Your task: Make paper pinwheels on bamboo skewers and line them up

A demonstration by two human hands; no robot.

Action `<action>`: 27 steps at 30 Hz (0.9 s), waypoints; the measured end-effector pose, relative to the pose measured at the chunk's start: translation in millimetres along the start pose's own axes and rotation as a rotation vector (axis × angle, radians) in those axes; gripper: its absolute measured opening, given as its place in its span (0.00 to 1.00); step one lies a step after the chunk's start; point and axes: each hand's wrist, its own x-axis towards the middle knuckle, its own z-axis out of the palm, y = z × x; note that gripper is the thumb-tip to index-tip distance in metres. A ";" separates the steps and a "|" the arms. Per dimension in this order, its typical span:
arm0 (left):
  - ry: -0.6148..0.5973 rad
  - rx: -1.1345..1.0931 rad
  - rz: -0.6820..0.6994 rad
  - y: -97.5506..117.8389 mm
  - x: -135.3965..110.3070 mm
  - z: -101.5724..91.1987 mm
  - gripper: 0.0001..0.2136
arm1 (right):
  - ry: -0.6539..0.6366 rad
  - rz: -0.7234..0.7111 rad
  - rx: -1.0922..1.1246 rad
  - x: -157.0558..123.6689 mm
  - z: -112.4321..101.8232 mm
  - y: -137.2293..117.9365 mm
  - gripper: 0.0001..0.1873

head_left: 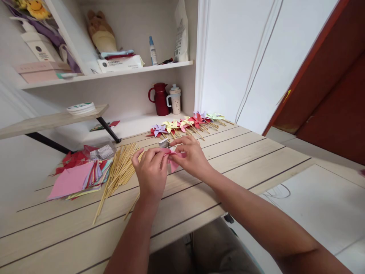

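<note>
Both hands meet over the middle of the table around a piece of pink paper [173, 166], partly folded and largely covered by the fingers. My left hand [152, 167] pinches its left side. From the right, my right hand [190, 154] grips the other side between thumb and fingers. Just behind the fingertips sits a small open white box [164, 143]; its contents are mostly hidden. Left of my left hand lies a loose pile of thin wooden sticks [121, 167]. Beyond the hands, several finished paper pinwheels [185, 122] on sticks lie in a row.
A stack of coloured paper squares [71, 179] lies at the left, by red paper pieces [75, 160]. A small raised shelf [51, 121] stands behind them. Against the back are a dark red jug [161, 99] and a pale cup [175, 99]. The table's front edge is near my lap.
</note>
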 end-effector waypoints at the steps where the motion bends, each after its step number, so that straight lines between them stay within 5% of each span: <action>1: 0.025 -0.003 -0.017 0.7 0.2 0.4 0.05 | -0.014 0.038 0.039 -0.2 0.5 -0.7 0.14; 9: 0.061 -0.069 -0.130 -3.5 -1.1 6.9 0.05 | -0.082 0.133 0.277 2.3 -1.1 -0.4 0.15; 21: 0.050 -0.090 -0.130 -3.8 -1.4 6.8 0.05 | 0.045 0.136 0.257 2.9 -0.6 4.6 0.13; 27: 0.065 -0.169 -0.218 -5.4 -0.9 6.2 0.05 | -0.028 0.203 0.382 4.4 -2.0 7.2 0.33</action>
